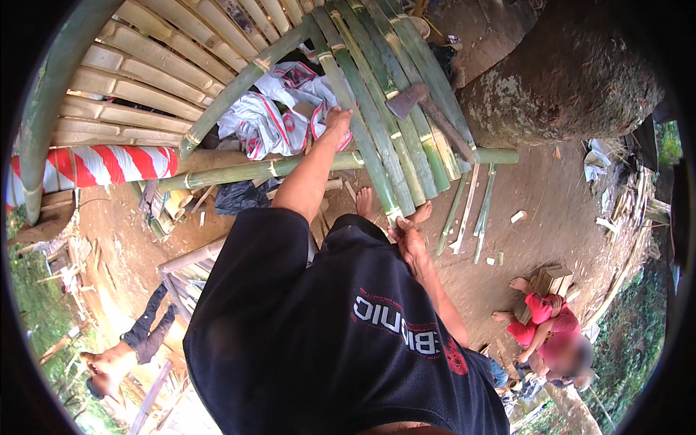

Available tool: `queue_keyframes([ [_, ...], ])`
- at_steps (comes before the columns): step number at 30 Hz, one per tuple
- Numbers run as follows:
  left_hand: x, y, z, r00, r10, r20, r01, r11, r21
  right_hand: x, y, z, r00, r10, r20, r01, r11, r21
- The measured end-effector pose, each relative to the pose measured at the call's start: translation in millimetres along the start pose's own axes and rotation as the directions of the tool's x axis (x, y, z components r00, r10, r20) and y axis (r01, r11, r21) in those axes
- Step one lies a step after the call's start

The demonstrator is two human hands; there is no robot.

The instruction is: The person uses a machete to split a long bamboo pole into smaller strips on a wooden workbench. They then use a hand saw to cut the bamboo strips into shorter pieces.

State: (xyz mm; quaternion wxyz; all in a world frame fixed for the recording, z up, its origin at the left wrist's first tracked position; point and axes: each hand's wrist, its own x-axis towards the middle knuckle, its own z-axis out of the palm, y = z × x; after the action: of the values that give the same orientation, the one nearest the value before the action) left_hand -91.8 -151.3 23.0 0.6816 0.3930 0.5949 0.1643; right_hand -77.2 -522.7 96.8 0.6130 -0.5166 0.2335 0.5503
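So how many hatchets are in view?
1: a hatchet, lying across the bamboo slats, to the right of the left hand. Any under the slats would be hidden.

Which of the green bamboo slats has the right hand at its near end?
The leftmost slat: the right hand is at its near end, the left hand at its outer edge. The other slats lie to its right.

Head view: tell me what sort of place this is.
Probably an outdoor bamboo-working spot: there are split bamboo slats with an axe lying on them, and bare earth ground scattered with offcuts.
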Motion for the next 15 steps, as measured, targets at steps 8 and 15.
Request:
queue_keyframes([
  [8, 12.2, -9.7, -3.8, 0.998, 0.049, 0.031, -0.049, 0.999, -0.010, -5.2, -2.1, 4.5, 1.000, -0.015, 0.014, 0.015, 0.999, -0.029],
  [15, 20.6, -10.7, -14.4, 0.998, -0.004, 0.065, 0.003, 1.000, 0.027, -2.5, -0.5, 4.8, 1.000, -0.014, 0.019, 0.014, 0.999, -0.034],
])
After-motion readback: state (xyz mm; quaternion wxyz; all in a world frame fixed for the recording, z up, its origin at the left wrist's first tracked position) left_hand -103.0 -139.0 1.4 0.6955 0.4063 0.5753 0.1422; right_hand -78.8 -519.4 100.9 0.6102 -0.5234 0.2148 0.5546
